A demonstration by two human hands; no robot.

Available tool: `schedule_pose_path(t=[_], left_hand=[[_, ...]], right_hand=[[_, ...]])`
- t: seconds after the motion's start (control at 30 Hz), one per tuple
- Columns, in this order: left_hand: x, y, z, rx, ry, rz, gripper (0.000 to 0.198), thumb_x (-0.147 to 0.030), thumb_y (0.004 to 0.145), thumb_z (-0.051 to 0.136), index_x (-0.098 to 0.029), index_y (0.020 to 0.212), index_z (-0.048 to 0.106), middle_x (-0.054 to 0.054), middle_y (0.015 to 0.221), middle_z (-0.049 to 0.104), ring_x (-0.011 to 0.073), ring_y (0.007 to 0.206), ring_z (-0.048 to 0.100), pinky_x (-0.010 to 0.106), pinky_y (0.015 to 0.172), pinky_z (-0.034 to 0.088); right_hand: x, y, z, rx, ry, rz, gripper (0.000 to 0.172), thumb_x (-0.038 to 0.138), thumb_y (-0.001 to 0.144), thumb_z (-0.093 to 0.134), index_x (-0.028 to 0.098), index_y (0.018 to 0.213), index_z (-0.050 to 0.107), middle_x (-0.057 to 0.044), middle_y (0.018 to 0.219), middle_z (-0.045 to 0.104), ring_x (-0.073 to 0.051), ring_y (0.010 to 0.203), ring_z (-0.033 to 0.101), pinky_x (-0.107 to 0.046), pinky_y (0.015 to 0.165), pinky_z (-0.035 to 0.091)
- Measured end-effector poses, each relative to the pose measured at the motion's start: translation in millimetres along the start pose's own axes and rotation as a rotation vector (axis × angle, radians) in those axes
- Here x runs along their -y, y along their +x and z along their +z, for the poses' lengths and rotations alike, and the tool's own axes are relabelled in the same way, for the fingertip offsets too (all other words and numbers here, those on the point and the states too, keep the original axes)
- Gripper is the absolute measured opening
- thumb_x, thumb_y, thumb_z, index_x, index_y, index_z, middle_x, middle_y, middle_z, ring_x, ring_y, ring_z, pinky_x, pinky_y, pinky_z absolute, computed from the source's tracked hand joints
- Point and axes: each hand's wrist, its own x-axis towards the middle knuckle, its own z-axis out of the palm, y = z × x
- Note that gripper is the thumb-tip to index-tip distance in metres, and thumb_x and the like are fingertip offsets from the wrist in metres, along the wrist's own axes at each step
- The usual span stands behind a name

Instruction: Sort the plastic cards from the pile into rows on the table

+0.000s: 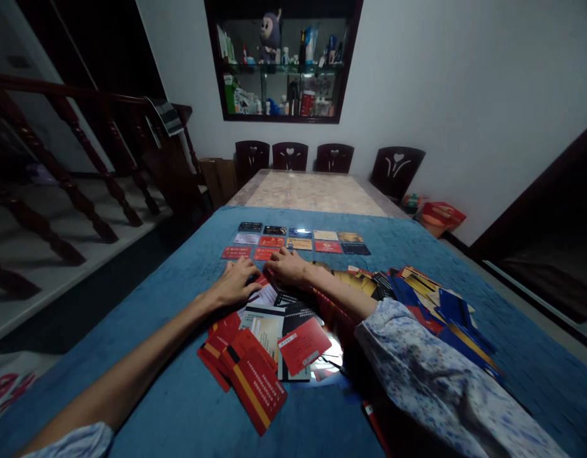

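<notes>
My left hand (234, 283) lies over the far-left edge of a loose pile of cards, fingers spread and thumb apart. Beside it, my right hand (289, 267) reaches to the front row of laid-out cards. Its fingers are bent downward but apart, with the tips at a red card (264, 254); whether they press on it is hidden. Left of that sits another red card (236, 252). Nearer me, the pile holds red cards with a gold stripe (257, 381), a plain red card (303, 345), and grey and black cards, partly covered by my hands and right forearm.
Two further rows of cards (273, 241) lie beyond my hands. On the right is a second heap of blue, gold and red cards (446, 312). A blue cloth (179, 280) covers the near table; bare tabletop (317, 191) and chairs (290, 156) stand behind.
</notes>
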Motion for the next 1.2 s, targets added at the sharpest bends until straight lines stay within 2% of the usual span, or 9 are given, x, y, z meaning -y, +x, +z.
schedule_pose_path(t=[0.2, 0.4, 0.63, 0.87, 1.07, 1.2], left_hand=[[-1, -1, 0.2, 0.026, -0.040, 0.031, 0.029, -0.039, 0.090, 0.060, -0.021, 0.111, 0.069, 0.009, 0.111, 0.063, 0.0275, 0.108, 0.054, 0.042, 0.092, 0.039], [1, -1, -2.8, 0.051, -0.029, 0.030, 0.036, -0.044, 0.086, 0.063, -0.022, 0.115, 0.069, 0.010, 0.117, 0.061, 0.0296, 0.112, 0.053, 0.045, 0.092, 0.038], [-3, -1, -7.6, 0.057, 0.002, 0.055, 0.033, -0.042, 0.088, 0.059, -0.021, 0.111, 0.069, 0.009, 0.113, 0.063, 0.0272, 0.106, 0.053, 0.043, 0.092, 0.039], [9, -8, -16.2, 0.083, 0.044, 0.039, 0.036, -0.030, 0.080, 0.059, -0.020, 0.113, 0.069, 0.009, 0.115, 0.063, 0.0266, 0.107, 0.055, 0.042, 0.094, 0.039], [16, -15, -24.1, 0.100, 0.060, 0.034, 0.039, -0.027, 0.077, 0.057, -0.022, 0.113, 0.070, 0.008, 0.115, 0.064, 0.0263, 0.108, 0.054, 0.040, 0.095, 0.040], [20, -16, -27.6, 0.102, 0.021, 0.054, 0.038, -0.027, 0.078, 0.056, -0.022, 0.113, 0.070, 0.007, 0.114, 0.065, 0.0254, 0.110, 0.055, 0.039, 0.098, 0.041]], right_hand=[[-2, 7, 13, -0.032, 0.019, 0.044, 0.036, 0.040, 0.097, 0.054, 0.023, 0.128, 0.060, -0.015, 0.130, 0.057, -0.032, 0.123, 0.043, -0.048, 0.094, 0.042], [2, 14, 14, -0.026, 0.036, 0.078, 0.037, 0.040, 0.098, 0.051, 0.019, 0.127, 0.058, -0.016, 0.131, 0.057, -0.032, 0.124, 0.042, -0.049, 0.095, 0.040], [0, 4, 7, -0.049, 0.030, 0.057, 0.033, 0.040, 0.097, 0.055, 0.025, 0.124, 0.063, -0.012, 0.129, 0.059, -0.031, 0.122, 0.043, -0.050, 0.096, 0.040], [-9, -7, 4, -0.061, 0.070, -0.017, 0.032, 0.044, 0.093, 0.061, 0.033, 0.122, 0.068, -0.010, 0.124, 0.062, -0.030, 0.116, 0.044, -0.043, 0.090, 0.040], [-7, -4, 2, -0.047, 0.096, -0.069, 0.030, 0.048, 0.094, 0.059, 0.032, 0.115, 0.073, -0.008, 0.121, 0.065, -0.030, 0.113, 0.043, -0.039, 0.086, 0.037], [-3, -3, 1, -0.060, 0.125, -0.084, 0.037, 0.053, 0.093, 0.059, 0.028, 0.115, 0.073, -0.009, 0.118, 0.066, -0.028, 0.110, 0.043, -0.039, 0.086, 0.036]])
